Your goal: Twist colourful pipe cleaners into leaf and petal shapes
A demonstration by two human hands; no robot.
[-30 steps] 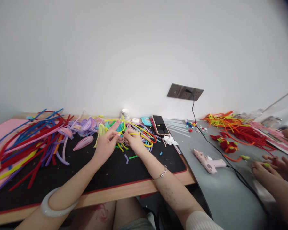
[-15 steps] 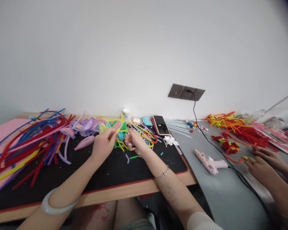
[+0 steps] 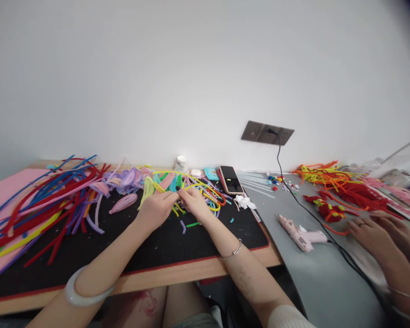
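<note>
Both hands meet over the middle of the black mat, fingertips almost touching. My left hand (image 3: 157, 208) pinches a yellow pipe cleaner (image 3: 159, 187), whose one end pokes out above the fingers. On the same pipe cleaner, my right hand (image 3: 194, 203) is closed in a pinch, with a yellow length curving away to the right. The fingers hide the stretch between them. Just behind lie a pale yellow-green looped bundle (image 3: 147, 187) and a tangle of pipe cleaners in several colours. A closed pink loop bundle (image 3: 123, 203) rests left of my left hand.
Long pipe cleaners (image 3: 59, 196) cover the mat's left side. A paper cup (image 3: 181, 164) and a phone (image 3: 231, 180) stand and lie at the back. On the grey table are a pink glue gun (image 3: 302, 234), its black cord and a red pipe-cleaner piece (image 3: 330, 212) near another person's hands (image 3: 376, 234).
My hands have come together, and the upright yellow end has tilted down to the left. The view has shifted slightly. At the right, the other person's hands have moved.
</note>
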